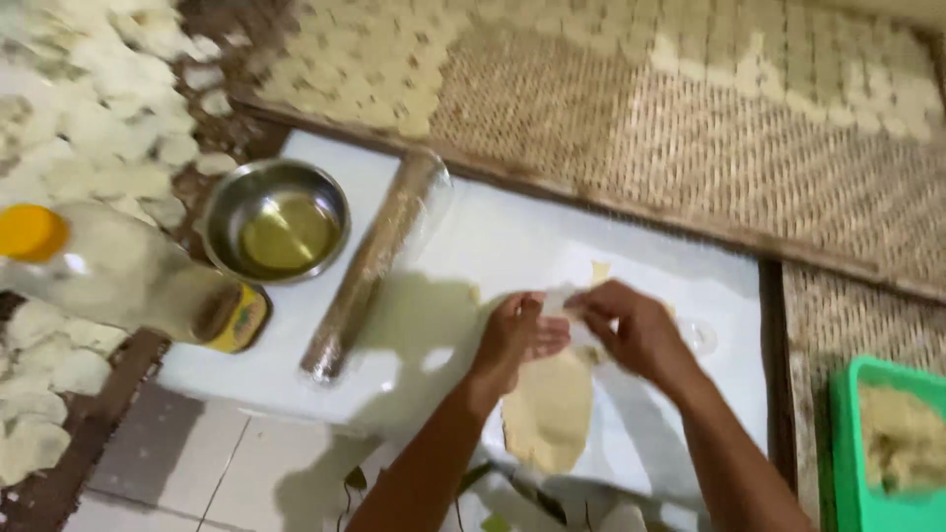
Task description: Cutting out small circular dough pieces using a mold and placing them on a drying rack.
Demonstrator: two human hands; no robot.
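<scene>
You are looking down at a white tabletop (pixel 473 246) set low among woven mats. Your left hand (pixel 517 335) and right hand (pixel 636 330) meet over its middle, the fingertips of both pinched together on the upper edge of a thin, clear plastic sheet (pixel 567 300). Each grip is nearly closed, just thumb against fingers, holding only the film. The sheet seems to be lifted at that edge so that it peels away from what lies under it.

Just below your hands lies a flat oval of pale yellow dough (pixel 547 414), rolled thin and resting on the tabletop, its near end reaching toward you.

To your left, a wooden rolling pin (pixel 374 261) wrapped in clear plastic lies at a slant, likely wrapped so that dough does not stick. Beside it stands a small steel bowl (pixel 276 222) holding yellow oil, within easy reach of your left hand.

Further left lies a clear plastic bottle (pixel 108 266) on its side, with an orange cap and a yellow label band around its end; the print is too blurred to read.

Pale cut dough pieces (pixel 108 108) are spread over the woven mats (pixel 709 148) at the left and top, apparently laid out to dry. At the far right, a green plastic tub (pixel 877 443) holds a lump of the same pale dough.
</scene>
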